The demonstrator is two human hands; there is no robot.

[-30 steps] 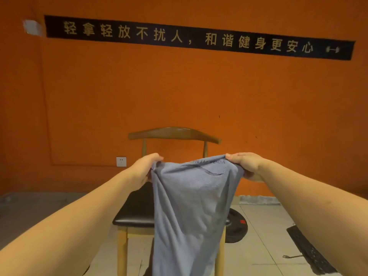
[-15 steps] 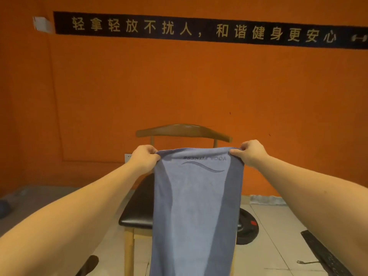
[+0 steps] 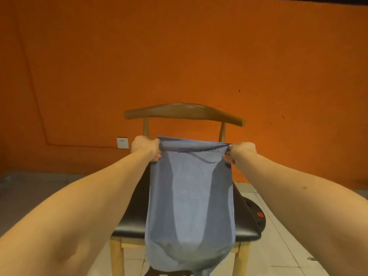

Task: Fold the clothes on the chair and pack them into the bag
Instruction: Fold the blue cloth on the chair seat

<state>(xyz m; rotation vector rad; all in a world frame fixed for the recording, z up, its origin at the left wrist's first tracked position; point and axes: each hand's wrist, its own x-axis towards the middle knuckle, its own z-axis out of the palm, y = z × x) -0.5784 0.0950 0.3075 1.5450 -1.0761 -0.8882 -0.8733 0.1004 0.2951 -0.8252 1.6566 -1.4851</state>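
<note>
Left hand [image 3: 144,146] and right hand [image 3: 242,152] each pinch a top corner of the blue-grey garment [image 3: 191,196], fingers curled on the hem, level with each other. It hangs straight down, long axis vertical, in front of the chair [image 3: 183,112] seat, likely the nearest flat surface; bag not in view

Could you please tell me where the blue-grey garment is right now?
In the head view the blue-grey garment hangs mid-frame in front of the wooden chair, held up by its top edge between the left hand and the right hand.
</note>
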